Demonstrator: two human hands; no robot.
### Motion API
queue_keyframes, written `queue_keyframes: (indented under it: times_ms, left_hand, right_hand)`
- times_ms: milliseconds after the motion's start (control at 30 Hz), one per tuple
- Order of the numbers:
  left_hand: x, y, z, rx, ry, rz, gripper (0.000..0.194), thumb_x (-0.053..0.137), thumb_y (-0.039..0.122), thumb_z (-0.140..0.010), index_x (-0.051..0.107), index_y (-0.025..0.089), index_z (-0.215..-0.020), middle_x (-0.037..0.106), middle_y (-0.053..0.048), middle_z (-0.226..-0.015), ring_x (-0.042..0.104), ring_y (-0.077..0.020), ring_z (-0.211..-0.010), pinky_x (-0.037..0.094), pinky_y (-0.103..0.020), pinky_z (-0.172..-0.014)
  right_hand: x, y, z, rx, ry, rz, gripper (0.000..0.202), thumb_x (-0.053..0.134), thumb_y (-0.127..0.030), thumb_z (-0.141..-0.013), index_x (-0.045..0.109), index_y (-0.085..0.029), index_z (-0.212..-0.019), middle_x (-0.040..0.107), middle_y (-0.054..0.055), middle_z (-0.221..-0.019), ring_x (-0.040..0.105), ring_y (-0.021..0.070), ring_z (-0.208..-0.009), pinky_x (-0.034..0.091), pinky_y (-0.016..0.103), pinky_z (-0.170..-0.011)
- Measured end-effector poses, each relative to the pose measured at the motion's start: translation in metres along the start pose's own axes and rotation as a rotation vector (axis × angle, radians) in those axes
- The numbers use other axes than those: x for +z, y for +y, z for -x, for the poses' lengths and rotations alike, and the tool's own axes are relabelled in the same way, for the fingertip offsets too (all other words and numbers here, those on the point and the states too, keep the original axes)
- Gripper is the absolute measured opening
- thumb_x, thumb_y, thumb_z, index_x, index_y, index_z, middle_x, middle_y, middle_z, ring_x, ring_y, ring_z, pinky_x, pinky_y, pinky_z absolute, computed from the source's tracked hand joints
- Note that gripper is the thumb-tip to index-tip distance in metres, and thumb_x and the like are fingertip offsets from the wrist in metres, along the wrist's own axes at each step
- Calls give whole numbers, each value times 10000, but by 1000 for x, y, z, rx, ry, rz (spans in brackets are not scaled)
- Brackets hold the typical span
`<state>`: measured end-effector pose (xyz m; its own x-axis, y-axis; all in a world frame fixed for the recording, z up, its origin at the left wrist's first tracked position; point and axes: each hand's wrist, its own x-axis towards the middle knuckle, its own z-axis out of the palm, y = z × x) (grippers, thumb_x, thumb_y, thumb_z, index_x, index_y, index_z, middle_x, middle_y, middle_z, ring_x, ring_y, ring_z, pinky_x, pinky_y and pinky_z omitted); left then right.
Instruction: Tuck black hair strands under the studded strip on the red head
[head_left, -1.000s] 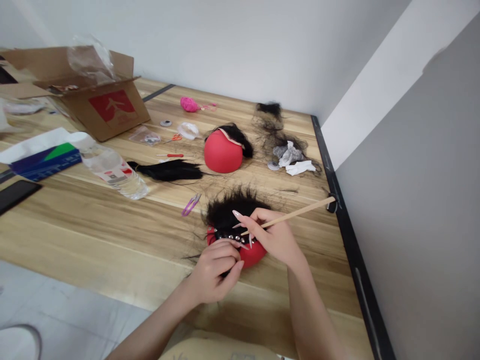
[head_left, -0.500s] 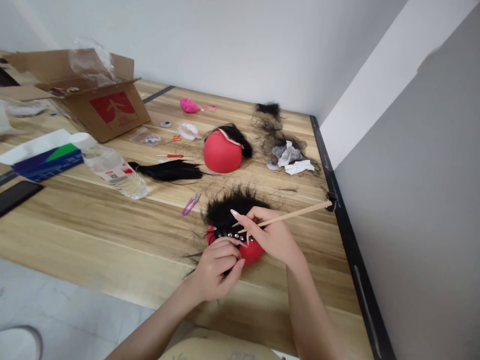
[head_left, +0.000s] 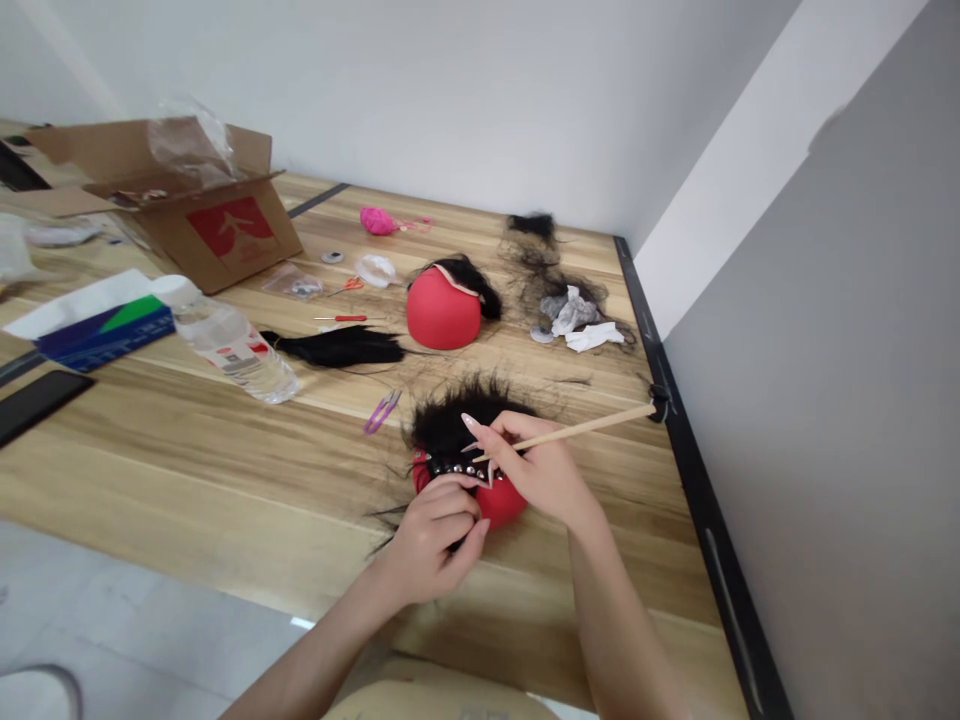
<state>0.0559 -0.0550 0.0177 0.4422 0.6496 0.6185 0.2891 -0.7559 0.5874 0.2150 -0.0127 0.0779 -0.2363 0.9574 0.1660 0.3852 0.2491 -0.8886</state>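
A red dome (head_left: 504, 503) with black hair (head_left: 465, 415) on its far side lies on the wooden table near my body. A row of silvery round pin heads (head_left: 459, 469) runs along a dark band across it. My right hand (head_left: 536, 465) is closed round a thin wooden stick (head_left: 589, 426), whose near tip points at the pins. At the dome's near left side, my left hand (head_left: 442, 530) has its fingers bent together, fingertips by the pin row; what they pinch, if anything, is too small to make out.
Farther back stands another red dome (head_left: 442, 310) with black hair. Purple snips (head_left: 382, 411), a black hair bundle (head_left: 337, 346) and a water bottle (head_left: 236, 345) lie to the left, before a cardboard box (head_left: 225, 235). Crumpled white material (head_left: 592, 335) lies at the right.
The whole view has shifted slightly. Both hands keep nearly the same place at the dome, with the stick's tip moved very slightly left.
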Motion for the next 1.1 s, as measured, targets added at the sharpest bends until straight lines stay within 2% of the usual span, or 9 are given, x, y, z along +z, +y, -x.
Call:
queue_keyframes:
  times_ms: [133,333,633,1100]
  left_hand:
    - [0,0,-1,3,2,-1,253,491,54,-842,532,160,-616,558,11,-628,531,-104,-650,529,-363,-886]
    - [0,-1,0,-1,-6,-3,258,487,68,-848,540,162,-613,565,8,-631,536,-106,-648,532,-363,-886]
    - [-1,0,0,-6,0,-4,256,495,64,-845,539,158,-611,569,9,-627,528,-104,-648,529,-366,-890]
    - [-2,1,-2,-2,-9,-2,249,485,55,-845,541,160,-625,566,6,-634,526,-105,-644,531,-369,-886]
  right_hand:
    - [0,2,-1,-8,-3,1,380,500,-423,-920,530,-181,-629,567,-9,-606,554,130,-613,411,238,-597]
    - [-2,2,-1,-60,-16,83,321,529,-345,-912,548,-179,-638,549,-18,-609,483,114,-575,366,236,-561]
    - [-7,1,1,-132,-74,84,261,531,-270,-909,519,-180,-664,533,-16,-660,484,116,-622,374,237,-602]
    - [-6,2,0,-133,-97,103,280,530,-283,-916,516,-184,-655,544,-11,-673,495,122,-636,375,245,-614]
